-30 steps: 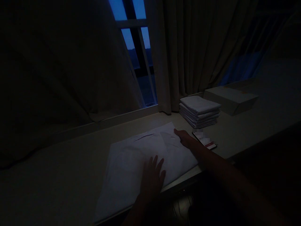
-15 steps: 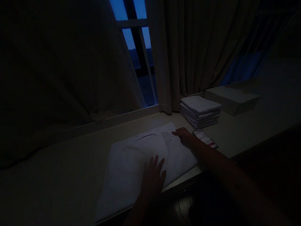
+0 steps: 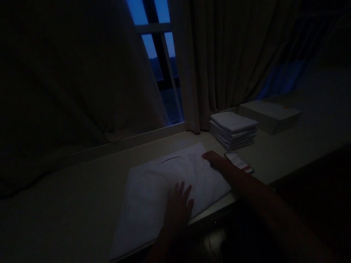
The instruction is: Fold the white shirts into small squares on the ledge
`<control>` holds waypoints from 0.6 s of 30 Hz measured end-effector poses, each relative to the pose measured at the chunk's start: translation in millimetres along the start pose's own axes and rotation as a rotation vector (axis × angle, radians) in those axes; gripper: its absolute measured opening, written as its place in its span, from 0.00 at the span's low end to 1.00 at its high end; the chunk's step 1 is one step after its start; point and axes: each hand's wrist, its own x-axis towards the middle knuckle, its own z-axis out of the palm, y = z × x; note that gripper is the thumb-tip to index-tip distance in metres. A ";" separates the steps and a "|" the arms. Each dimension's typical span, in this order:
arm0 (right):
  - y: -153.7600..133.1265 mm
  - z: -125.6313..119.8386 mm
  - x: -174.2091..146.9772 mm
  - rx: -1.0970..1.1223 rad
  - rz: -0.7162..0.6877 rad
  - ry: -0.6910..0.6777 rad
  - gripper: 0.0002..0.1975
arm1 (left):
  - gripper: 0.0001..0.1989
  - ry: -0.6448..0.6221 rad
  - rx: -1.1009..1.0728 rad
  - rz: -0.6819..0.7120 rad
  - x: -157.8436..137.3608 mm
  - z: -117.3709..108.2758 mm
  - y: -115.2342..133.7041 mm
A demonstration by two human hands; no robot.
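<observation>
A white cloth, folded into a broad rectangle, lies on the sill-like ledge before me. A dark crease or slit shows near its far edge. My left hand rests flat on the cloth's near part, fingers spread. At the right side of the cloth, my right hand has its fingers curled in and its thumb over the edge, gripping it; the fingertips are hard to see in the dim light. Just right of that hand lies a phone with a lit screen.
Behind the phone stands a neat stack of folded white cloths. A pale flat box sits further right. Curtains hang along the back around a window. The ledge's front edge drops into darkness.
My right hand has shifted very slightly to the right along the cloth's edge. The left hand and the cloth look almost unmoved.
</observation>
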 end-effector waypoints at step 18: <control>12.6 60.4 -92.7 -0.489 -0.229 -0.050 0.42 | 0.25 -0.109 -0.032 -0.043 8.2 0.9 -2.5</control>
